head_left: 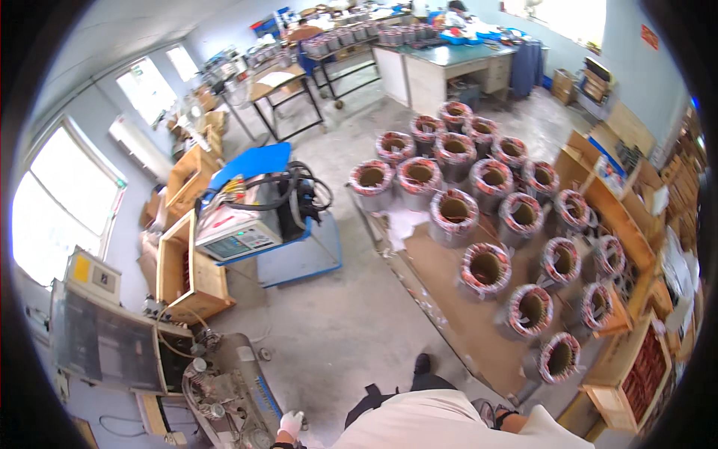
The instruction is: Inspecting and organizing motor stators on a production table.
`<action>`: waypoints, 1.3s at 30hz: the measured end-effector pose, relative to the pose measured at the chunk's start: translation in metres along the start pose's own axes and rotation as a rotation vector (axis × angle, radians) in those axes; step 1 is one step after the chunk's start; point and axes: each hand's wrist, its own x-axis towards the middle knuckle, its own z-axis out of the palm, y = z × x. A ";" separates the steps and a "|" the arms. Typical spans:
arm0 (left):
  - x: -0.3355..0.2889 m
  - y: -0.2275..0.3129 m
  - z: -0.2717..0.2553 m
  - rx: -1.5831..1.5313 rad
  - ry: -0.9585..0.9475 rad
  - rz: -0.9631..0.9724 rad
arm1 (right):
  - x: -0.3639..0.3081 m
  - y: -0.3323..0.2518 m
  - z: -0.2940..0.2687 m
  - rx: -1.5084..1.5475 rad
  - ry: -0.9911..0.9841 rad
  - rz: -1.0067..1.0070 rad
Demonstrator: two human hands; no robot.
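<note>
My left hand [292,423], in a white glove, is at the lower edge beside a dusty air compressor [238,396] with a long tank. Its fingers look loosely apart, and I see nothing in them. On the right, my forearm with a dark wrist band comes out of a pale sleeve. My right hand [485,411] is low in front of my body, small and partly hidden, so its fingers cannot be made out. Ahead to the right, several wound motor stators [486,269] stand upright in rows on brown cardboard [441,273], their coil ends wrapped in red and white.
A blue-edged cart [299,263] carries a test instrument [238,241] and black cables. Wooden crates [213,280] line the left wall; another crate [636,374] stands lower right. Farther back are a green-topped desk [449,54], tables with more stators, and a person [458,19].
</note>
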 end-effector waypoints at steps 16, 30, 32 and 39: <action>0.350 -0.126 -0.118 -0.219 -0.196 -0.051 | 0.193 -0.200 -0.160 0.128 0.016 0.259; 0.602 0.031 -0.434 -0.502 0.069 0.088 | 0.314 -0.482 -0.266 0.332 0.269 0.259; 0.636 0.018 -0.463 -0.437 0.032 0.093 | 0.347 -0.478 -0.262 0.146 0.337 0.264; 0.771 -0.086 -0.545 -0.606 0.072 -0.108 | 0.373 -0.537 -0.290 0.402 0.494 0.400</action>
